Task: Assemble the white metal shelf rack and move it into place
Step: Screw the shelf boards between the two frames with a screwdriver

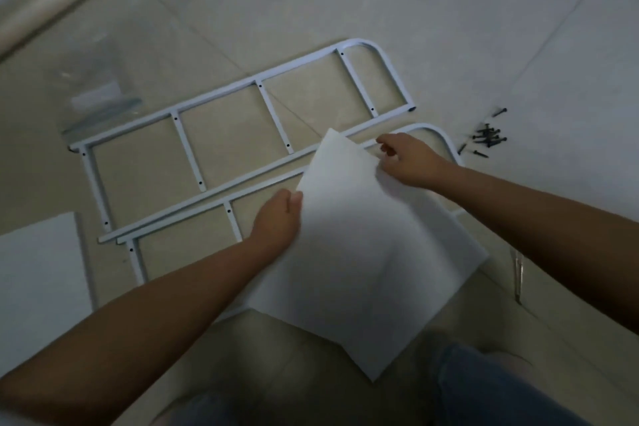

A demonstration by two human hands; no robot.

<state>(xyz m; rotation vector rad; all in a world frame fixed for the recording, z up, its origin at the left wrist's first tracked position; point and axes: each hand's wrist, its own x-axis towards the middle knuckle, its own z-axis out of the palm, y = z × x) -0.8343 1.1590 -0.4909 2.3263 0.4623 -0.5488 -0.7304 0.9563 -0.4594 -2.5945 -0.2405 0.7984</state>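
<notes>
Left hand [276,218]: fingers [294,199] curled over the white panel's [359,252] left edge, gripping it. Right hand [404,159]: thumb and fingers pinch its upper right edge. Panel plain, flat and tilted, held over the near side frame [232,223] on the floor. Far side frame [275,116] lies beyond the panel, with four rungs. Black screws [485,138] lie right of the panel's top corner.

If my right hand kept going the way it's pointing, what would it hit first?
Likely the far side frame on the floor, up and left of your right hand, which grips the white panel; depth is unclear.
</notes>
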